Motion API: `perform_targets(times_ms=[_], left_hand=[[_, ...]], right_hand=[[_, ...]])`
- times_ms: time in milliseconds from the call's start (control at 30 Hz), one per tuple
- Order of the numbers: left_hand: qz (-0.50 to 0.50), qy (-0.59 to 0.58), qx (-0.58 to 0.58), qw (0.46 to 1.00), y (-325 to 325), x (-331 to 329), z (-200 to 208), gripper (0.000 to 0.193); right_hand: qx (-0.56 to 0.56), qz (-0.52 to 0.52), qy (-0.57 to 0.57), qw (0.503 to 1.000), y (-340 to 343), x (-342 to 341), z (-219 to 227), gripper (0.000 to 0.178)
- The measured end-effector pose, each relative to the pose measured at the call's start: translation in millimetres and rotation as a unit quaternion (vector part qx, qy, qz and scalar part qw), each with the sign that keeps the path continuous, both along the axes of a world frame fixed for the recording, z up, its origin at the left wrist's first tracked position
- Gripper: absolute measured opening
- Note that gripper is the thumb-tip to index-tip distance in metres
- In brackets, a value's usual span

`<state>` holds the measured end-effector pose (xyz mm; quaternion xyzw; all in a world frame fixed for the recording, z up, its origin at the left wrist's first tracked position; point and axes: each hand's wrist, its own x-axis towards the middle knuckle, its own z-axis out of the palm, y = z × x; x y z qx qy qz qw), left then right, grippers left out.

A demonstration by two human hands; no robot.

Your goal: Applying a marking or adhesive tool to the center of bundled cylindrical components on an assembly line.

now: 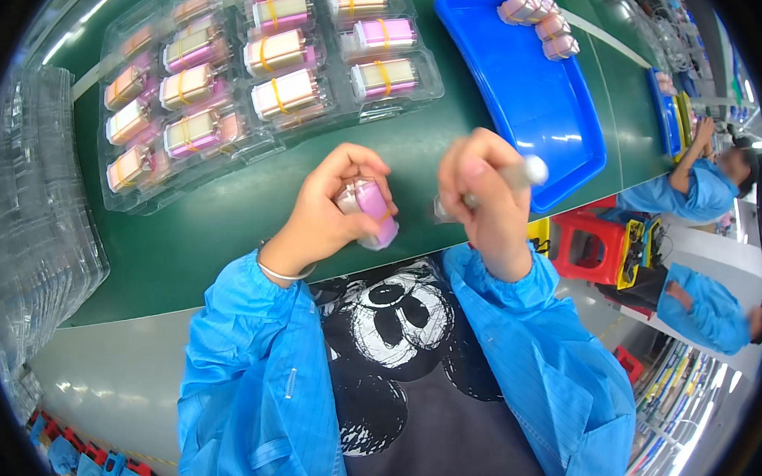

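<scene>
My left hand [335, 208] is wrapped round a small pink-and-white bundle [371, 211] with a yellow band and clear, shiny wrapping, just above the near edge of the green table. Beside it on the right, my right hand [485, 185] is closed on a pale tube-like object [524, 174] with a round white end; motion blurs it and its exact kind does not show. A bit of something clear [441, 209] shows by the right fingers. Beyond my left hand, a clear plastic tray [260, 145] holds several pink, white and cream bundles with yellow bands.
A blue tray [557, 147] at the right carries several pale wrapped bundles [551, 27] at its far corner. Tall stacks of clear trays [30, 196] stand at the left. Past the table's right edge are a red stool [590, 242] and co-workers in blue [684, 189].
</scene>
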<state>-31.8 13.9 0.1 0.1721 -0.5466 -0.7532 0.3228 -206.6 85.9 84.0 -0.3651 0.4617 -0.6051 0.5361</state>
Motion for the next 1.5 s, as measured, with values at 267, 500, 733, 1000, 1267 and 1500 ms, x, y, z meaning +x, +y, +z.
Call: perform_targets(times_ms=[267, 500, 733, 1000, 1267, 1500], left_hand=[[0.038, 0.027, 0.170, 0.984, -2.8, 1.1, 14.4, 0.098], [0.057, 0.017, 0.149, 0.987, -1.5, 2.8, 19.2, 0.098], [0.069, -0.044, 0.125, 0.989, -2.2, 4.9, 19.4, 0.099], [0.033, -0.152, 0.100, 0.983, -5.0, 3.0, 29.7, 0.089], [0.041, -0.056, 0.091, 0.993, 1.6, 3.4, 44.5, 0.048], [0.156, -0.069, -0.098, 0.980, -4.2, 0.2, 58.1, 0.048]], right_hand=[[0.097, 0.118, 0.167, 0.974, -15.0, -0.3, 3.1, 0.012], [0.066, 0.130, 0.111, 0.983, -18.8, 8.4, 1.7, 0.012], [0.086, 0.133, 0.105, 0.982, -23.9, 17.6, 6.0, 0.020], [0.077, 0.191, 0.158, 0.966, -29.2, 4.1, -16.5, 0.030], [0.072, 0.135, 0.095, 0.984, -7.8, -26.4, -3.0, 0.047], [0.013, -0.162, 0.361, 0.918, -48.2, -125.5, 27.2, 0.031]])
